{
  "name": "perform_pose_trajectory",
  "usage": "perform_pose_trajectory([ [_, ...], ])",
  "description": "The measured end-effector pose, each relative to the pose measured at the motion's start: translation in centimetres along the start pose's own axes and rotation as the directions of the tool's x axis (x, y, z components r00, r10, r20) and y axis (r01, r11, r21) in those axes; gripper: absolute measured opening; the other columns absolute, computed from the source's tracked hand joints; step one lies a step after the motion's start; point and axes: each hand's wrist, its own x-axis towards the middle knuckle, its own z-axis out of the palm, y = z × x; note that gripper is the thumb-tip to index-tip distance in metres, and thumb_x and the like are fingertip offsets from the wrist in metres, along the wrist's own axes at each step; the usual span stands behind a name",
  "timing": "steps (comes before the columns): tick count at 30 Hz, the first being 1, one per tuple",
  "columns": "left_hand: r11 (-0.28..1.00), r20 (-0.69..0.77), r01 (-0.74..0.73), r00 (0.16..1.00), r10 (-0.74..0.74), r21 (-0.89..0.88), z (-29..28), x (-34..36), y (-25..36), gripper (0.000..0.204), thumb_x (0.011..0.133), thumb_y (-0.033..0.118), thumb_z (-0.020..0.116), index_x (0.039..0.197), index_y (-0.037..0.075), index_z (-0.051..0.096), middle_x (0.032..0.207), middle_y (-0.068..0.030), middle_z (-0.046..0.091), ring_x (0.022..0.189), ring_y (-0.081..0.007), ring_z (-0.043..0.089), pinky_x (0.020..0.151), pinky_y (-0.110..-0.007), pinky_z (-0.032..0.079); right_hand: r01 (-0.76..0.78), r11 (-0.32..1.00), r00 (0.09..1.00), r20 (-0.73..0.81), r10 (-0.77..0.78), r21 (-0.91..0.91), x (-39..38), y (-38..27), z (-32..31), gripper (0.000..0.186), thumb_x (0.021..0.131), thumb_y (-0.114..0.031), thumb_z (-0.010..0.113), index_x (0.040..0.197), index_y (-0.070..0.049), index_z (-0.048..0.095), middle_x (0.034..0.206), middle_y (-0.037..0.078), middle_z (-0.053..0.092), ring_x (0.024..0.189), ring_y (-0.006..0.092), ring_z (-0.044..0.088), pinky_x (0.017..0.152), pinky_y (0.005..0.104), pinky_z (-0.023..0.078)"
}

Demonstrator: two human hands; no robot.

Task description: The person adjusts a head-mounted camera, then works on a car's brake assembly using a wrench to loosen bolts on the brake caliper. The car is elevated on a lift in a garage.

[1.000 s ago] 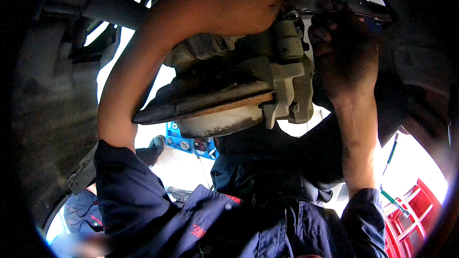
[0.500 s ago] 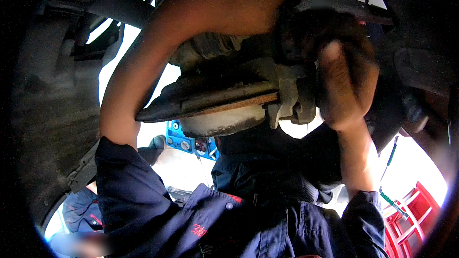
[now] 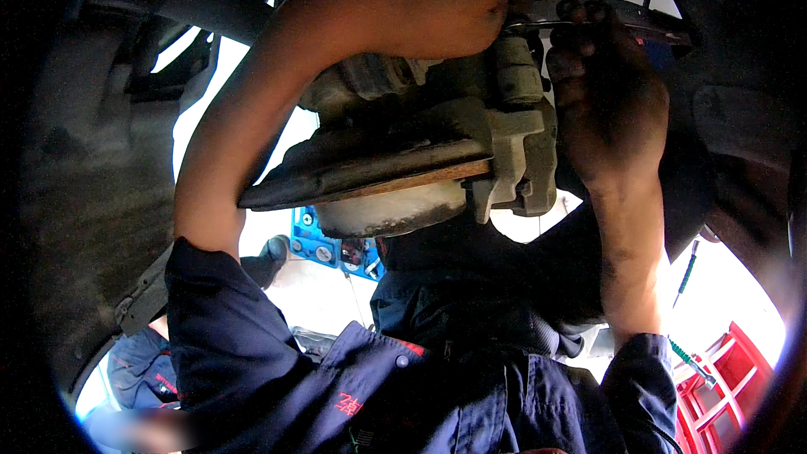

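Observation:
A dark, worn brake disc (image 3: pixel 370 178) with a rusty edge sits in the middle, its pale hub (image 3: pixel 395 212) below. The brake caliper (image 3: pixel 517 160) straddles the disc's right side. Over the top of this assembly bends my left arm, and my left hand (image 3: pixel 503 10) is at the caliper's upper end, its fingers hidden behind the wrist. To the right of the caliper my right hand (image 3: pixel 612 101) is raised, fingers curled over a thin shiny metal bar (image 3: pixel 542 24), perhaps a wrench handle. This bar runs toward my left hand; its far end is hidden.
Dark wheel-arch lining (image 3: pixel 92 193) closes in on both sides. Beyond the disc lies a blue tool case (image 3: pixel 313 245) on the pale floor. A red frame (image 3: pixel 731 370) and a green-gripped tool (image 3: pixel 691 357) are at lower right. Another person's dark sleeve (image 3: pixel 143 366) shows at lower left.
My right hand has moved up from a blurred position by the caliper, and its fingers now curl over the metal bar, which has come into view. My left arm has barely moved.

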Motion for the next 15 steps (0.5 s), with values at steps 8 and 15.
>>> perform_pose_trajectory([
  [8,0.997,-0.061,-0.074,0.995,0.076,0.035,-0.3,-1.1,-0.4,0.02,0.073,0.003,0.059,0.087,-0.007,0.068,0.083,-0.0257,0.066,0.076,-0.033,0.066,0.071,-0.042,0.053,0.462,0.293,0.874,0.374,-0.309,-0.837,-2.3,0.7,1.3,0.026,0.1,-0.019,0.046,0.116,0.0,0.054,0.108,0.014,0.062,0.095,0.0203,0.058,0.084,0.032,0.045],
  [15,0.921,-0.111,-0.281,0.941,0.319,0.27,2.0,4.1,-1.6,0.023,0.087,0.012,0.051,0.092,-0.002,0.069,0.087,-0.0216,0.067,0.08,-0.0343,0.064,0.07,-0.046,0.051,0.285,-0.129,0.877,0.313,-0.365,-0.95,-1.6,-3.0,-4.3,0.029,0.099,-0.02,0.045,0.118,0.0,0.054,0.112,0.015,0.061,0.102,0.0232,0.057,0.091,0.0354,0.044],
])
